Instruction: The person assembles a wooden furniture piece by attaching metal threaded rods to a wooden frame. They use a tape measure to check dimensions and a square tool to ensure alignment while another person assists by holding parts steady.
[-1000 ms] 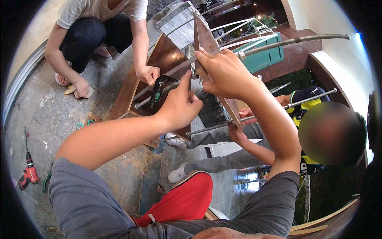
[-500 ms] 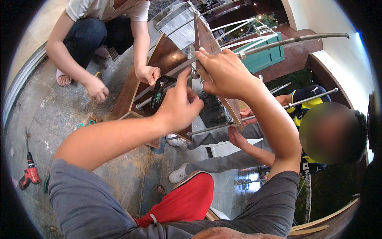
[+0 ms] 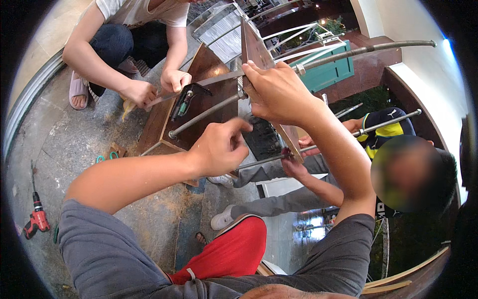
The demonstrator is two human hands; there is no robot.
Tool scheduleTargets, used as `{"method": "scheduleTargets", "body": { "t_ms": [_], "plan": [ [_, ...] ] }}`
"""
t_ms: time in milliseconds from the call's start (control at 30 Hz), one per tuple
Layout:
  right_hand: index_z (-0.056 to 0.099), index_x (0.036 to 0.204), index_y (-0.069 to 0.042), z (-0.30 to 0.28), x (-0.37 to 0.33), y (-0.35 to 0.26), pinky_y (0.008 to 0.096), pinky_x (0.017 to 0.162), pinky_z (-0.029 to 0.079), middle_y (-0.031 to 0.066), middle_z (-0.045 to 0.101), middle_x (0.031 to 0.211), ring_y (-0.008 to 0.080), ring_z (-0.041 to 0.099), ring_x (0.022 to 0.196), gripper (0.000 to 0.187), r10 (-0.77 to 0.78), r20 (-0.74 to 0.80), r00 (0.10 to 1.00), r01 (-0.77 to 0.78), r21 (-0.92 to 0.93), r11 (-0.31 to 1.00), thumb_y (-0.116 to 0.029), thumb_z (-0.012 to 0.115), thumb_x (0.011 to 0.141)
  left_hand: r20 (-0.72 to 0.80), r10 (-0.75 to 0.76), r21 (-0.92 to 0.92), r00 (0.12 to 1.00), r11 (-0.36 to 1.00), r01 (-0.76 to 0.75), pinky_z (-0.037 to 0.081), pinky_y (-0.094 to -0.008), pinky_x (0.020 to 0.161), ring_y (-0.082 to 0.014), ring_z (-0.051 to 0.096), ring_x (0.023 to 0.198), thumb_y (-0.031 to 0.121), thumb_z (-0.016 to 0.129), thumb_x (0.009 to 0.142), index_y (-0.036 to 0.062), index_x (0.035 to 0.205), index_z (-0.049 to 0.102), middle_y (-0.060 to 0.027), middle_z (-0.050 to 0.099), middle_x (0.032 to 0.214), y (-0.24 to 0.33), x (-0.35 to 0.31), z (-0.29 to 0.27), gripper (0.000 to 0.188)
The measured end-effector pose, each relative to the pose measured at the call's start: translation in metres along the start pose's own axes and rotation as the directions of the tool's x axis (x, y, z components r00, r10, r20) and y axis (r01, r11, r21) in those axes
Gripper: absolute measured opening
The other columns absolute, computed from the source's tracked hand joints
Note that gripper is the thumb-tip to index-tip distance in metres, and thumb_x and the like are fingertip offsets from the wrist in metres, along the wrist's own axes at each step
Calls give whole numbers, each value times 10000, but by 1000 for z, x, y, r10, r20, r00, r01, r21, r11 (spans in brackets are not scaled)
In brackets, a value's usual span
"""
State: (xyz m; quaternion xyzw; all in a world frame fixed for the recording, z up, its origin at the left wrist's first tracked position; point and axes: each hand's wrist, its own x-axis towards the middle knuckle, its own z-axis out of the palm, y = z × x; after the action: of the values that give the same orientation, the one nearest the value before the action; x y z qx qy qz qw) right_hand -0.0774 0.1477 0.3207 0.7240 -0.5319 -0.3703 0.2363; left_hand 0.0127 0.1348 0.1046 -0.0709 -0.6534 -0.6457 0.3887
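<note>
My right hand (image 3: 279, 92) is closed around the edge of an upright brown wooden board (image 3: 256, 47). My left hand (image 3: 219, 149) hovers beside a threaded rod (image 3: 206, 113), its index finger stretched out and blurred, with nothing seen in it. The rod runs from the board, where a nut (image 3: 242, 94) sits, to a second brown board (image 3: 174, 130). Over the rod lies a steel rule (image 3: 214, 79) carrying a black square head (image 3: 185, 102) with a green part. A crouching person's two hands (image 3: 174, 79) hold the rule near its left end.
Another person at right has a hand (image 3: 295, 164) at the lower board edge beside a second rod (image 3: 261, 162). A red and black drill (image 3: 37, 217) and teal-handled scissors (image 3: 107, 157) lie on the dusty floor. A long bent rod (image 3: 368, 49) extends right.
My left hand has dropped down from the rod. The crouching person's hands have moved onto the rule, and the rule with its black head has shifted left. My right hand stays on the board.
</note>
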Motion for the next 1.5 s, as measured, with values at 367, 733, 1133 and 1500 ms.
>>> {"method": "scheduleTargets", "body": {
  "t_ms": [367,733,1133,1500],
  "plan": [
    [556,1333,165,-2,1,-3,460,954,506,314,660,1295,352,735,1022,767,33,50,998,-35,40,999,-203,740,686,-214,-13,-125,977,992,-15,541,-336,732,-195,693,795,57,641,831,-28,1256,602,-150,711,875,-16,29,-5,436],
    [553,1325,111,1,-2,-1,446,920,479,280,687,1235,350,715,984,686,31,-5,999,-31,60,998,-183,711,725,-329,190,121,925,980,-159,420,-403,1099,-291,538,1271,88,705,829,24,1342,639,-163,601,1333,-38,44,-21,521],
    [525,1359,110,-3,1,-3,452,950,472,291,661,1298,369,705,1010,749,34,26,999,-35,40,999,-192,740,709,-212,101,-430,972,884,-186,483,-323,1009,-201,591,1222,-70,563,820,-22,1378,579,-117,611,1366,-56,50,-37,560],
    [560,1311,156,0,2,-3,466,926,497,330,667,1262,363,735,950,754,20,-11,1000,-19,56,998,-194,732,665,-136,-150,-704,979,710,11,469,-331,1035,-196,632,1153,36,584,918,-31,1254,642,-109,677,1233,-47,71,-40,347]
  ]
}}
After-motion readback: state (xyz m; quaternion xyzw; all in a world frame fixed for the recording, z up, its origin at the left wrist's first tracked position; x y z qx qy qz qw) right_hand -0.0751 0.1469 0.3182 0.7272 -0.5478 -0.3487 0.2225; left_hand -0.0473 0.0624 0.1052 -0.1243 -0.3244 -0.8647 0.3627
